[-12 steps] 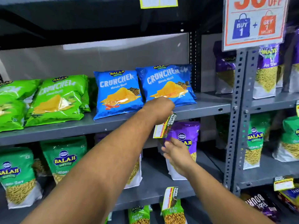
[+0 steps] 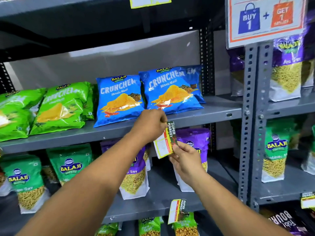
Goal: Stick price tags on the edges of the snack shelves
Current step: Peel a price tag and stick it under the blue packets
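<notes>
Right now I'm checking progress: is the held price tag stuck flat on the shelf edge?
Not flat: the price tag hangs tilted below the shelf edge, pinched by both hands.

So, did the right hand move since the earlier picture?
Yes. The right hand came up toward the shelf edge and now pinches the lower end of the price tag that hangs there.

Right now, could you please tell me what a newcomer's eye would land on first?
Probably the two shiny blue crisp bags on the grey metal shelf. Just below its edge, the left hand and right hand pinch a yellow-and-red paper price tag.
</notes>
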`<state>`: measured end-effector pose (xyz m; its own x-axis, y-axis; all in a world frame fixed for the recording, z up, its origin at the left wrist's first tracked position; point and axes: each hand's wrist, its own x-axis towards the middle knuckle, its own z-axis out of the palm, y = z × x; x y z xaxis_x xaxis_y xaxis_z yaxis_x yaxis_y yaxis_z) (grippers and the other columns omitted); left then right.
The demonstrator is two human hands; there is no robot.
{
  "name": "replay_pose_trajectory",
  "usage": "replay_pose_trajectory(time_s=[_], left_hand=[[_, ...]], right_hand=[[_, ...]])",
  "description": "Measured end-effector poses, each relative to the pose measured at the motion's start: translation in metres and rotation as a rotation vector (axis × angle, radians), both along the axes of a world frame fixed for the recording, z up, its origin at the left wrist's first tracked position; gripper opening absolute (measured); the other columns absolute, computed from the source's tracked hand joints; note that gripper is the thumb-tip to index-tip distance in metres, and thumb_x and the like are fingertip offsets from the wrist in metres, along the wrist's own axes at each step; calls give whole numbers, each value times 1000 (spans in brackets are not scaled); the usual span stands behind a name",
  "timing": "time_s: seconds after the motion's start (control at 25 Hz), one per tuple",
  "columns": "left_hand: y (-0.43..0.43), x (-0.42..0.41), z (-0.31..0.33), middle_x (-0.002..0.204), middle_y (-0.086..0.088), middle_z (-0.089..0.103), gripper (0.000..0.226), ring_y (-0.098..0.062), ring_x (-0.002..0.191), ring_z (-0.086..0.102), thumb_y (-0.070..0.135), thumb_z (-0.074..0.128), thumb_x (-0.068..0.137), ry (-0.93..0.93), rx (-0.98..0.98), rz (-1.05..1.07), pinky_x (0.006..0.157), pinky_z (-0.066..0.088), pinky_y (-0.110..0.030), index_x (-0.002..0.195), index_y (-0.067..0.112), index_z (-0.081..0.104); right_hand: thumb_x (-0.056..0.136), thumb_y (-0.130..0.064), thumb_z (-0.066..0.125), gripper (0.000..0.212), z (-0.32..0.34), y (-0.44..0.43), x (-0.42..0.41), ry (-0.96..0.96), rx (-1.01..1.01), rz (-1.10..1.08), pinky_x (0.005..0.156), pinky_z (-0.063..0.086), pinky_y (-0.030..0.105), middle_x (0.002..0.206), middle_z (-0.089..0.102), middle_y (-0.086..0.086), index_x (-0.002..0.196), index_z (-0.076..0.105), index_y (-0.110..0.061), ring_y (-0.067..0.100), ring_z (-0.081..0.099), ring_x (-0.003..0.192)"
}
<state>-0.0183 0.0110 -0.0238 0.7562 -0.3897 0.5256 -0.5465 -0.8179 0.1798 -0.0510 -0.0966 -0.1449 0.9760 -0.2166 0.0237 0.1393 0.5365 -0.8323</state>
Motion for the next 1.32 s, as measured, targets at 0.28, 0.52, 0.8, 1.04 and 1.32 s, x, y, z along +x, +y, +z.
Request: replay_pose_trajectory(time_s=[0.28, 0.52, 0.8, 1.04, 1.32], left_hand=[[7, -12, -65, 55, 8, 60, 11, 4, 49, 49, 17, 69, 78, 247, -501, 6, 60, 40, -20, 87, 21, 65], [-18, -2, -80, 62, -3, 62, 24, -12, 57, 50, 29, 62, 85, 233, -696, 72, 55, 39, -23, 74, 9, 70], [-24, 5, -78, 67, -1, 67, 27, -12, 61, 56, 30, 61, 87, 239, -778, 109, 54, 40, -21, 73, 8, 70], [-23, 3, -70, 75, -4, 73, 27, -18, 72, 65, 34, 61, 86, 152, -778, 120, 65, 49, -30, 75, 12, 72], [-25, 9, -61, 69, -1, 73, 30, -20, 69, 66, 43, 61, 83, 87, -744, 182, 62, 53, -34, 70, 18, 70]], right_hand=[[82, -11, 68, 22, 1, -50, 6, -101, -337, -332, 85, 56, 50, 92, 70, 13, 102, 63, -20, 27, 68, 84], [80, -14, 72, 27, 28, -69, 11, -114, -575, -459, 84, 55, 33, 86, 69, -3, 106, 68, -11, 12, 65, 81], [79, -19, 73, 23, 39, -71, 13, -73, -673, -490, 82, 56, 34, 77, 66, -11, 101, 70, -14, 9, 65, 78], [79, -20, 73, 23, 49, -73, 13, -98, -682, -505, 76, 52, 26, 74, 66, -10, 100, 71, -13, 4, 63, 72], [79, -22, 73, 19, 60, -72, 18, -116, -696, -529, 80, 56, 32, 74, 67, -11, 97, 72, -15, 8, 65, 74]])
